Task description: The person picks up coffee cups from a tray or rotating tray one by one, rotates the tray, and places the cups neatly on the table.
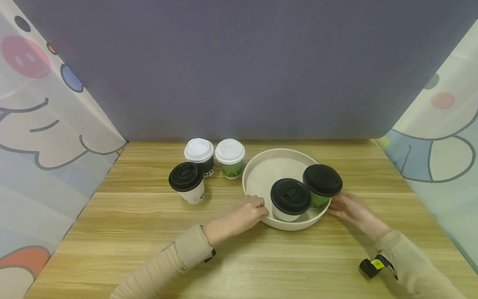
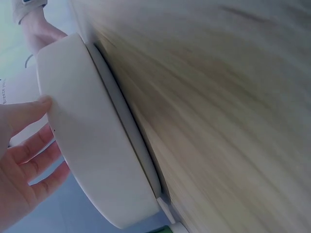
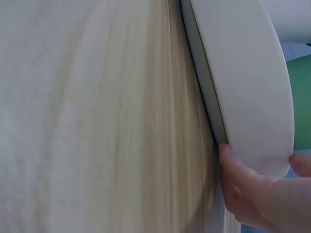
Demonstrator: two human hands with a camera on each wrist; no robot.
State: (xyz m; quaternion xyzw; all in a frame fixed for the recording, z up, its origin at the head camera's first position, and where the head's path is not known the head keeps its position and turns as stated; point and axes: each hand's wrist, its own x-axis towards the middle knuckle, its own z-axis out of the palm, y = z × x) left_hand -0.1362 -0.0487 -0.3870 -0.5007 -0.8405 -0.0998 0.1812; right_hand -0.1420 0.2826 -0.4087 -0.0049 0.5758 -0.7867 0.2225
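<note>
A round cream tray (image 1: 263, 172) with a raised rim holds two paper cups, a white cup with a black lid (image 1: 290, 196) and a green cup with a black lid (image 1: 322, 180). My left hand (image 1: 244, 214) pinches the tray's near-left rim, its thumb (image 2: 36, 108) on the outer wall and the other fingers over the edge. On the right side, my right hand (image 1: 354, 211) grips the tray, fingers (image 3: 243, 177) at the underside and thumb up by the rim. In the wrist views, the tray's base lies close to the tabletop; whether it touches is unclear.
Left of the tray stand a white-lidded dark cup (image 1: 199, 153), a white-lidded green cup (image 1: 230, 158) and a black-lidded white cup (image 1: 188, 182). The wooden table (image 1: 142, 232) ends at a grey panel (image 1: 246, 74) behind, with cartoon-print curtains (image 1: 48, 137) at both sides.
</note>
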